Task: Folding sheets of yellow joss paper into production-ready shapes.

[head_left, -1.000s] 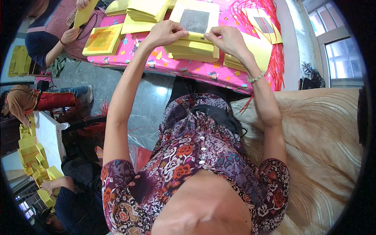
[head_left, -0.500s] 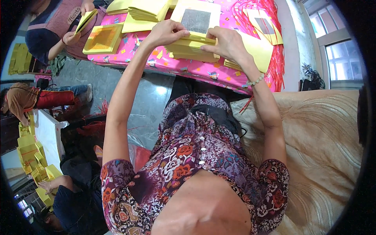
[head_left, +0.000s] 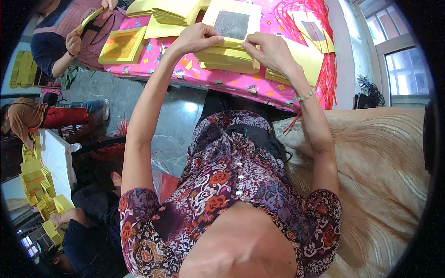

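Note:
On the pink table in front of me lies a yellow paper sheet (head_left: 254, 15) with a dark grey printed square. It tops a thick stack of yellow paper (head_left: 227, 62), whose folded layers show at the near side. My left hand (head_left: 197, 38) is closed at the sheet's near left edge, thumb and fingertips pressed together on the paper. At the near right corner my right hand (head_left: 270, 50), with a beaded bracelet on its wrist, pinches the edge between thumb and forefinger. The fingers partly hide that edge.
Left of the stack are more yellow paper piles (head_left: 174, 16) and one with an orange print (head_left: 121, 46). Red strings (head_left: 328, 78) hang at the table's right end beside another yellow stack (head_left: 301, 60). A co-worker's hand (head_left: 73, 42) holds folded yellow paper. More people work at a white table (head_left: 58, 160).
My right hand's fingers have drawn closer together at the paper's edge, and its wrist has shifted slightly right. My left hand stays put. The co-worker's hands and paper have moved left.

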Motion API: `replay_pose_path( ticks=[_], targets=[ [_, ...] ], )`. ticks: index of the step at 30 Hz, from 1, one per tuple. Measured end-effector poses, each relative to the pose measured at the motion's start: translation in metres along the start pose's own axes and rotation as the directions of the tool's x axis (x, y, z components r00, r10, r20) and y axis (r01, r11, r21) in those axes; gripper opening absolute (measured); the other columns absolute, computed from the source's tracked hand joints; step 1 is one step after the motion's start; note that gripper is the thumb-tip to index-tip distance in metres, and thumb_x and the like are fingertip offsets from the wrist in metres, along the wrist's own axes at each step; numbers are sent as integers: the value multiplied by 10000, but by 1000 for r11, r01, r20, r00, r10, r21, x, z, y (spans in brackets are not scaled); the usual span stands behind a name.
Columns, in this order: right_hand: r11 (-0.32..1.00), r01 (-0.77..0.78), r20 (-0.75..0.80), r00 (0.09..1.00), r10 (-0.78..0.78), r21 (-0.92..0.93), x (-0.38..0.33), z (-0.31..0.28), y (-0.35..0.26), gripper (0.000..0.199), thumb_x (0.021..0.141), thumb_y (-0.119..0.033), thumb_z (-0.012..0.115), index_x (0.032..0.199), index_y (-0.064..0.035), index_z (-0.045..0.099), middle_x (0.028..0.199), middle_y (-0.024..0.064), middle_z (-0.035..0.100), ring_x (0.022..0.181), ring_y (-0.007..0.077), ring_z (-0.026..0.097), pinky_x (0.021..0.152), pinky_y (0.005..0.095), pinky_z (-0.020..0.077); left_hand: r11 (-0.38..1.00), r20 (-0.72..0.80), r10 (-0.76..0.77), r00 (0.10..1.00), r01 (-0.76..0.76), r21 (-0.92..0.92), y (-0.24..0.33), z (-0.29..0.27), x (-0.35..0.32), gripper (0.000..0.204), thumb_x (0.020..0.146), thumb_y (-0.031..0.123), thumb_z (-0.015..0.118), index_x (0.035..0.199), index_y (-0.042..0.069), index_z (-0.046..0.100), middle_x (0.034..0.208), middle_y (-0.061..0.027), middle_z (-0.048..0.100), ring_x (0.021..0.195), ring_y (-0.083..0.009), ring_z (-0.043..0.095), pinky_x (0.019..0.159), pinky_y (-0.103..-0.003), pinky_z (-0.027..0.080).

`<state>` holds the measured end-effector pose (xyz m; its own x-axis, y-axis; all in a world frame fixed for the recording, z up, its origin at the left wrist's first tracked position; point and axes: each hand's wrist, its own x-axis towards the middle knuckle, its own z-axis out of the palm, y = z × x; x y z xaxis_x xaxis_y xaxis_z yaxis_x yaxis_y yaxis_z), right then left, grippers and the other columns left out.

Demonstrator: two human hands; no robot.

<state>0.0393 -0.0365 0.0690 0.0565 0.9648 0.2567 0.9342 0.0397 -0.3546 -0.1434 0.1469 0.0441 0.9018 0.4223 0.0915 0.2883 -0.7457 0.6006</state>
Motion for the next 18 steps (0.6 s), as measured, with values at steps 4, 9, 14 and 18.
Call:
replay_pose_path(
  ticks=[4,9,14,18],
  targets=[
    [1000,-26,4,1000,26,3,-1,0,0,339,897,-376,571,878,-56,681,758,117,658,731,307,641,685,406,494,1000,14,-2,1000,1,24,-1,0,3,384,834,455,642,903,88,732,787,-70,700,750,-194,662,707,-329,509],
    [999,-17,48,999,19,-47,-2,-6,-8,405,821,-463,650,866,-62,682,783,103,650,741,305,638,691,412,498,994,15,42,999,-40,-104,-6,1,3,340,838,383,677,894,51,726,768,-52,690,735,-159,642,695,-312,499],
    [980,102,-100,988,-120,-170,-5,13,-4,450,765,-510,690,872,-73,662,783,90,615,726,286,632,667,396,498,994,15,21,1000,-19,-110,-2,2,3,341,839,376,679,890,42,725,770,-43,678,734,-148,629,693,-310,493],
    [986,80,-43,995,-87,-146,0,8,-4,454,762,-525,687,855,-81,665,775,87,621,710,276,633,656,389,497,993,5,51,999,-50,-110,-6,3,3,354,839,388,675,890,41,724,773,-49,674,732,-149,625,692,-310,490]
  ],
)
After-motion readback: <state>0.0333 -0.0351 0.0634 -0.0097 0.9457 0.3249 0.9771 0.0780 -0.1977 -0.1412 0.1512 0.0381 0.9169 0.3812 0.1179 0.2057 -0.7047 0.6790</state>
